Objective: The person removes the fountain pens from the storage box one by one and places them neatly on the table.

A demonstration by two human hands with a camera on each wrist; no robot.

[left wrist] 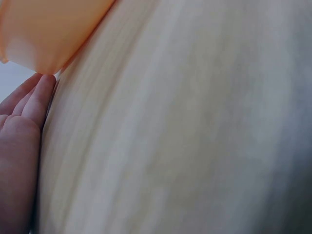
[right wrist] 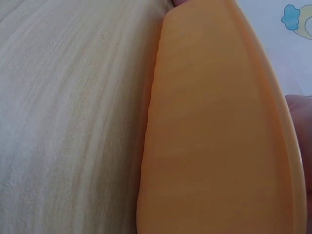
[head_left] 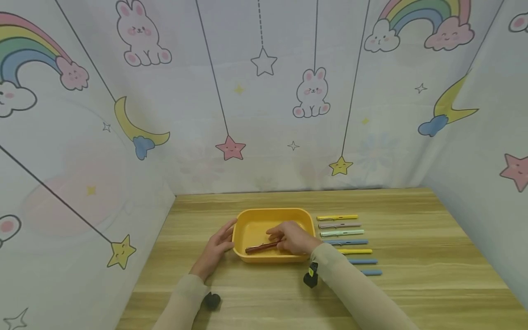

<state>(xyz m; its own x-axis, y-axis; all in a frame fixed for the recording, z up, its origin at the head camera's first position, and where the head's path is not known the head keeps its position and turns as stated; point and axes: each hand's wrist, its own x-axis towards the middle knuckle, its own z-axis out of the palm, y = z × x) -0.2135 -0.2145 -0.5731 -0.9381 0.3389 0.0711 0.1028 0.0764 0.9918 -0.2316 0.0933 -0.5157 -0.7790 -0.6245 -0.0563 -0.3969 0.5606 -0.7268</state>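
Note:
In the head view, a yellow-orange plastic tray [head_left: 251,224] stands on the wooden table. Inside it, toward the front wall, is a dark red pen [head_left: 257,248] with a clip. My right hand [head_left: 294,238] reaches over the tray's right side and pinches the pen near its right end, which the fingers partly hide. With fingers extended, my left hand [head_left: 216,247] rests against the tray's left side. The left wrist view shows the left hand's fingertips [left wrist: 46,83] at the tray wall. In the right wrist view, the tray's outer wall [right wrist: 219,122] covers most of the right hand.
To the tray's right lies a column of several capped pens, among them a yellow pen [head_left: 337,217], a greyish-pink pen [head_left: 340,225], a mint pen [head_left: 343,233] and a blue pen [head_left: 348,242]. The right forearm overlaps the nearer ones. A patterned curtain [head_left: 264,123] encloses the table's back and sides.

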